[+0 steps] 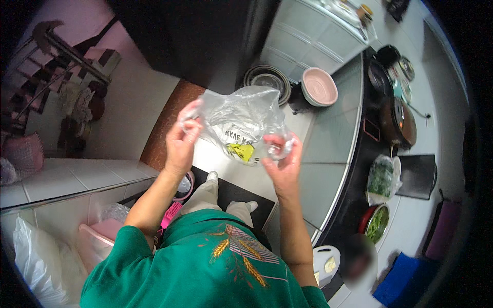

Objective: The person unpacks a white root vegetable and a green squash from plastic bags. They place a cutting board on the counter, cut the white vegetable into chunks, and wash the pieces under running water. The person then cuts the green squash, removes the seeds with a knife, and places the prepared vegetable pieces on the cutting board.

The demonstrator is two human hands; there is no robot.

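Observation:
Between my two hands a clear plastic bag (246, 119) is spread out in the air in front of me. Printed writing and a yellow-green picture show on its side. My left hand (185, 131) grips the bag's left edge, with the thin film wrapped over the fingers. On the other side, my right hand (283, 159) holds the right edge, and crumpled film lies around its fingertips. The bag hangs above the floor, and I see no contents in it.
On the right, a dark countertop (332, 219) carries a rice cooker (398, 121), a bag of greens (380, 179), a bowl of green vegetables (377, 225) and a white cutting board (327, 261). A pink basin (319, 86) and stacked round pans (267, 79) stand ahead. At left is a tiled ledge (77, 173).

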